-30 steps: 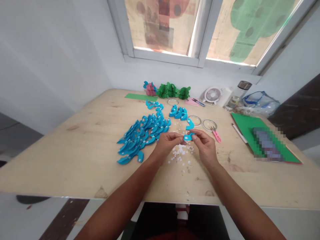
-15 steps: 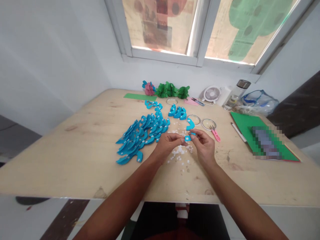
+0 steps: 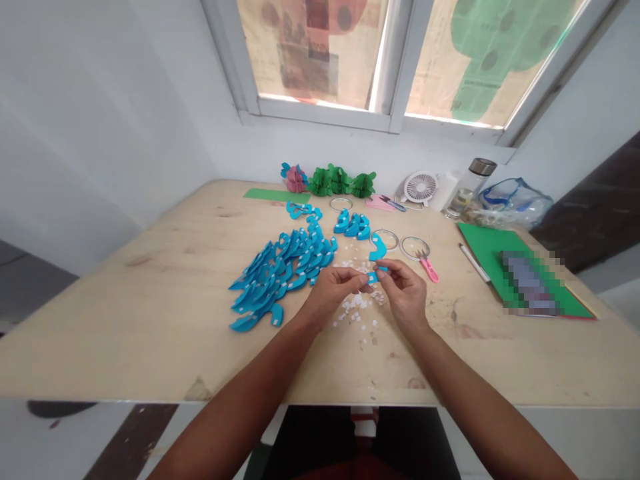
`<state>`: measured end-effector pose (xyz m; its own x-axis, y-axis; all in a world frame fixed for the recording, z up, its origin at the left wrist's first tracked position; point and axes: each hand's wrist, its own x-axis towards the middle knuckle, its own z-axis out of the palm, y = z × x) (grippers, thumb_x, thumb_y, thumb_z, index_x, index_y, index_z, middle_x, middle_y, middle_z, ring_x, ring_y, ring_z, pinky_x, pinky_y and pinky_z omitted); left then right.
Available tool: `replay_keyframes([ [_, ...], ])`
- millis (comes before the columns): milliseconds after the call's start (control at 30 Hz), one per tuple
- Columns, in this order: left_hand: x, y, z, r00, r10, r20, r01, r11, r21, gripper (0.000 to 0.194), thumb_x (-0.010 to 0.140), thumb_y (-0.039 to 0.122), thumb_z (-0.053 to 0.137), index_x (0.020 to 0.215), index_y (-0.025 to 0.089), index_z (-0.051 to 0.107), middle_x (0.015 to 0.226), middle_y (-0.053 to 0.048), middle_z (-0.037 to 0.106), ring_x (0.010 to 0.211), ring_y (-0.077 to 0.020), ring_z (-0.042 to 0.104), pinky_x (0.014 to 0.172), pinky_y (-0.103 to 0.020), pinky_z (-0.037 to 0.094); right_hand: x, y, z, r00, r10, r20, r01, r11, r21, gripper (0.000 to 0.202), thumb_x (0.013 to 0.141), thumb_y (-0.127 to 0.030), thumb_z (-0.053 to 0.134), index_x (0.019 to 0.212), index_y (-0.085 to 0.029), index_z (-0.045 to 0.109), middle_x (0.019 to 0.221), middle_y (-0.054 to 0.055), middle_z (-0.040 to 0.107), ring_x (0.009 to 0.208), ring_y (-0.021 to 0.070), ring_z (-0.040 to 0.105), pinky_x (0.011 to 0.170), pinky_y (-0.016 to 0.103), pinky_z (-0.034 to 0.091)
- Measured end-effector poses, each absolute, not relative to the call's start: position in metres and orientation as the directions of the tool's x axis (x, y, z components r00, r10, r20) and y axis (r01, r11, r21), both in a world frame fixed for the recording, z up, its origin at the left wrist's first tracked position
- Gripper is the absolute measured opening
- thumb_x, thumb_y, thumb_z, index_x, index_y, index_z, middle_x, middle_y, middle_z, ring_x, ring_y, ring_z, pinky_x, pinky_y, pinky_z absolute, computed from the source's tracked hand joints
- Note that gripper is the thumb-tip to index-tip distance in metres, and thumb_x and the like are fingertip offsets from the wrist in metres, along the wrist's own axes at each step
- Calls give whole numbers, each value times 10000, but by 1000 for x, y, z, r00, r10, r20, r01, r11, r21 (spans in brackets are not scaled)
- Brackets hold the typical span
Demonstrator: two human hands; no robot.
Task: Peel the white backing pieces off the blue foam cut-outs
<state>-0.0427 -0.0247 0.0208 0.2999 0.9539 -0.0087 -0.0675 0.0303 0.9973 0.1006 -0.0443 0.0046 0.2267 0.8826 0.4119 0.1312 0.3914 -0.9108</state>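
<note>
Blue paper piece (image 3: 372,277), flat and smooth with a white square on it, is held over the pale wooden table (image 3: 150,313), pinched between the fingertips of the left hand (image 3: 331,292) and those of the right hand (image 3: 407,295). Fingers cover both its ends, so its full outline cannot be made out. Small white squares (image 3: 357,302) lie scattered just below the hands. Near the fingertips, on the far side, rests a curved blue piece (image 3: 379,248); to the left spreads a heap of crescent-like blue pieces (image 3: 280,270), overlapping so that many edges are hidden. Right of the hands lie pink-handled snips (image 3: 429,269). Farther back stand a transparent bottle (image 3: 459,199) with a metallic cap, its contents unclear, and a crinkled clear plastic bag (image 3: 517,203), blue-trimmed, whose contents are hard to identify. A blurred object (image 3: 527,280) covers part of a green sheet (image 3: 485,243). The window (image 3: 395,73) is cut off above.
</note>
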Motion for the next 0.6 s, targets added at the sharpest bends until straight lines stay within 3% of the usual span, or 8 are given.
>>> replay_keyframes([
  [167, -42, -26, 23, 272, 962, 3, -51, 11, 999, 175, 643, 324, 670, 589, 158, 683, 632, -45, 693, 646, -173, 613, 674, -283, 464, 98, -45, 8, 211, 893, 398, -3, 408, -913, 291, 754, -282, 619, 1040, -234, 596, 934, 47, 628, 836, 175, 608, 769, 329, 472],
  [267, -42, -26, 25, 272, 962, 27, -18, -23, 1000, 166, 644, 307, 668, 565, 160, 673, 615, -35, 682, 630, -163, 603, 663, -274, 460, 98, -44, 11, 233, 903, 360, -85, 388, -918, 394, 748, -269, 627, 1129, -242, 532, 797, 8, 615, 752, 148, 596, 727, 304, 472],
  [367, -41, -27, 25, 263, 964, 35, -24, -29, 999, 131, 642, 282, 671, 588, 163, 669, 613, -20, 673, 610, -148, 597, 641, -259, 453, 100, -43, 11, 240, 916, 322, -109, 355, -929, 406, 728, -273, 642, 1116, -218, 537, 690, -19, 582, 685, 136, 573, 690, 292, 468],
  [600, -39, -28, 24, 235, 970, 59, -34, -53, 998, 126, 659, 263, 660, 604, 150, 645, 583, -10, 637, 592, -130, 576, 611, -236, 441, 100, -41, 9, 232, 932, 277, -111, 308, -945, 458, 702, -278, 652, 1136, -204, 527, 673, -22, 578, 648, 126, 552, 628, 262, 451],
])
